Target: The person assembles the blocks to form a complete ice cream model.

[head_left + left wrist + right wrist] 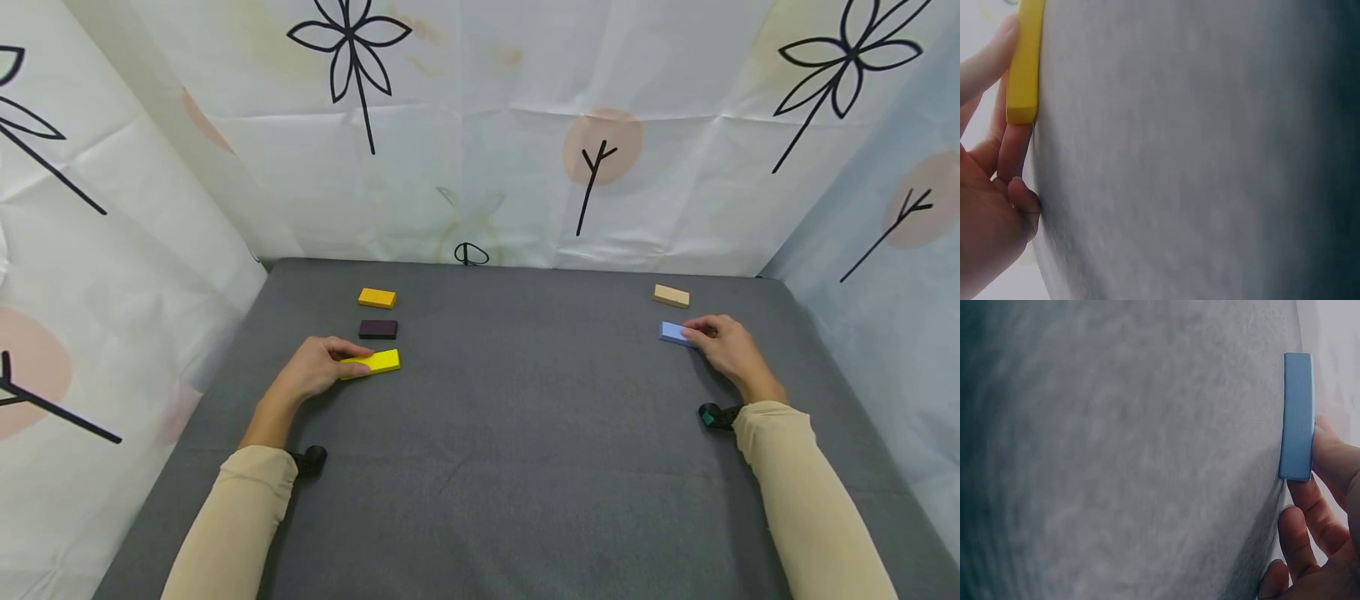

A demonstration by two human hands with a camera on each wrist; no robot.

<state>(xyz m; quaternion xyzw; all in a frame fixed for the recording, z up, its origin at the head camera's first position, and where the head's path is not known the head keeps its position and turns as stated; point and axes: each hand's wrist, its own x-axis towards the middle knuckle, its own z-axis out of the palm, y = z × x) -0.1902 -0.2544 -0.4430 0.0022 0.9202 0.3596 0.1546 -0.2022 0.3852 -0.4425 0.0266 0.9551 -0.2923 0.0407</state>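
A dark grey cloth (480,433) covered the flat surface, its far edge lying along a white back sheet (510,192). Fold creases crossed that sheet, which bore black-lined flowers (349,35) and peach circles (626,137). A left sheet (112,275) and a bluish right sheet (862,350) flanked it under soft, pale light.

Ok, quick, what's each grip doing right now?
Left grip: closed, holding the bright yellow block.
Right grip: closed, holding the blue block.
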